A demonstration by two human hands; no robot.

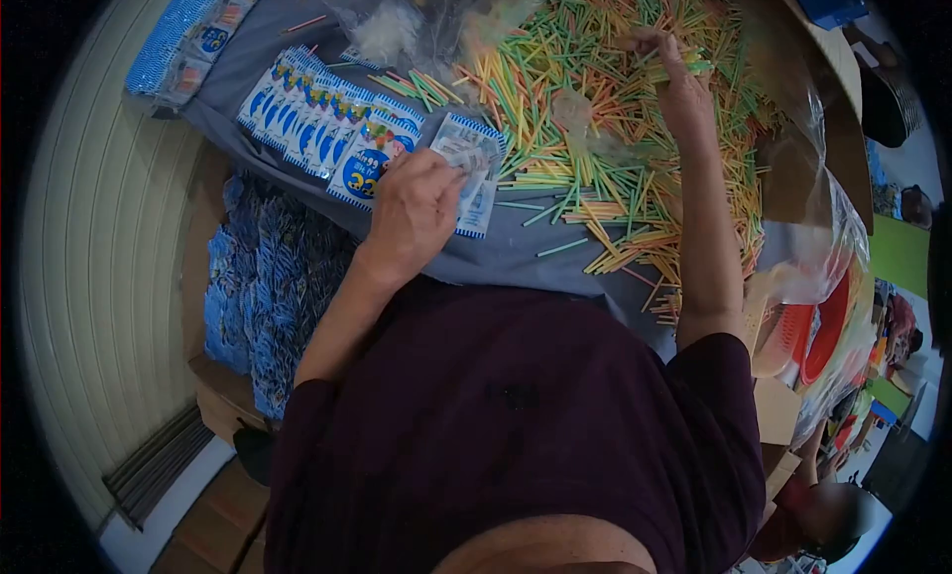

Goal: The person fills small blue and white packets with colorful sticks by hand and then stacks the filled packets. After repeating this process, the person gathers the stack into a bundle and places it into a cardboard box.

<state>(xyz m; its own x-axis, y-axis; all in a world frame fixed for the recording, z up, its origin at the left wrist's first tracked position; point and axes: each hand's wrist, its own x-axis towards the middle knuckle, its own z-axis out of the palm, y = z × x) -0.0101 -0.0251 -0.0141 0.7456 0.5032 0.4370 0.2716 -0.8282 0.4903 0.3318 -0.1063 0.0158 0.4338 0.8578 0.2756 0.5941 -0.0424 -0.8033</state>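
Note:
My left hand [412, 209] is closed at the edge of a silvery, see-through packet [482, 202], its fingers curled over the packet's left side. Just left of that hand, a blue-and-white printed packet [359, 170] tops a fanned row of similar packets [297, 118]. My right hand [684, 98] reaches over a large heap of thin coloured sticks [615, 108] in green, yellow and orange. Its fingers are bent around a few yellow-green sticks [697, 66]; how many is hidden.
Clear plastic bags [436, 19] lie at the back. A stack of blue packaging [183, 44] sits far left. Below the table edge, a cardboard box holds many blue packets [268, 277]. Red baskets [825, 321] stand at the right, near another person [808, 519].

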